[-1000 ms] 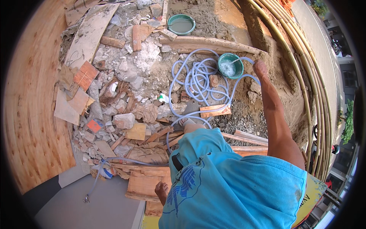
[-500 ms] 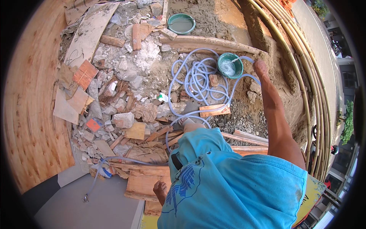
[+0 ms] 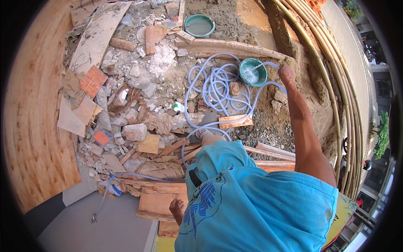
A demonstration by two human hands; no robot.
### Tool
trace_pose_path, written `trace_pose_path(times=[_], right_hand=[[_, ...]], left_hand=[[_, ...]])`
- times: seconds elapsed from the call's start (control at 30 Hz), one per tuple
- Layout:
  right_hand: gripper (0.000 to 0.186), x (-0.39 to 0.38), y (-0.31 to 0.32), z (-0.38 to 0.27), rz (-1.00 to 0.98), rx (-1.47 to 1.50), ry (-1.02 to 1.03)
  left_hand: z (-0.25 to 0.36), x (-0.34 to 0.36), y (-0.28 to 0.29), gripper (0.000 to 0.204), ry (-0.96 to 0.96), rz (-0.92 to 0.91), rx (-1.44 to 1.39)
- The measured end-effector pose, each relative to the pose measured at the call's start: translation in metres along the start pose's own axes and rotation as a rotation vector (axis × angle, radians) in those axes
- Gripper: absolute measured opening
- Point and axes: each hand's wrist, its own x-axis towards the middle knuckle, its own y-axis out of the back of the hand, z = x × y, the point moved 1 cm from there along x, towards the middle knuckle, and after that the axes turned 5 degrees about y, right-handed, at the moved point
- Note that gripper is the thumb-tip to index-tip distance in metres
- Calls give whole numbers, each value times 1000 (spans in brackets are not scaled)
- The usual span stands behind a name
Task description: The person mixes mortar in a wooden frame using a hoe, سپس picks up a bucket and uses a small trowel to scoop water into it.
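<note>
My right hand grips a translucent bluish hose, whose stream pours into a green plastic basin of foamy water on the ground. Loose coils of the same hose lie left of the basin and loop down past my sandalled foot. Low beside my blue shirt hangs my left hand, fingers loosely curled with nothing visible in them, near some wooden planks.
Rubble with broken boards covers the left ground, beside a plywood sheet. A second basin sits behind a timber beam. Long bamboo poles and a road run along the right; gray surface at lower left.
The view has shifted very slightly, the ground appearing a few pixels further left. Both hands stay in place and the water keeps streaming.
</note>
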Motion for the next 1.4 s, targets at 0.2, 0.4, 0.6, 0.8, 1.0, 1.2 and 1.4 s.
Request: trace_pose_path(times=[0.2,0.4,0.6,0.8,1.0,1.2,1.4], right_hand=[[25,1,-2,0,-67,-4,-37],[29,3,-7,10,-33,-32,3],[31,5,-10,6,-17,-4,24],[34,0,-1,3,-57,18,-38],[30,5,-8,-3,-63,-1,-7],[28,2,-5,5,-68,-9,-13],[29,1,-8,4,-29,-10,-24]], left_hand=[[15,-10,-9,31,31,35,-30],[10,-5,-11,33,37,54,27],[10,-3,-7,35,72,39,91],[16,-9,-20,37,207,129,-157],[-41,14,-1,38,245,54,-363],[-9,4,-21,36,273,113,-368],[13,-4,-19,34,125,72,-64]])
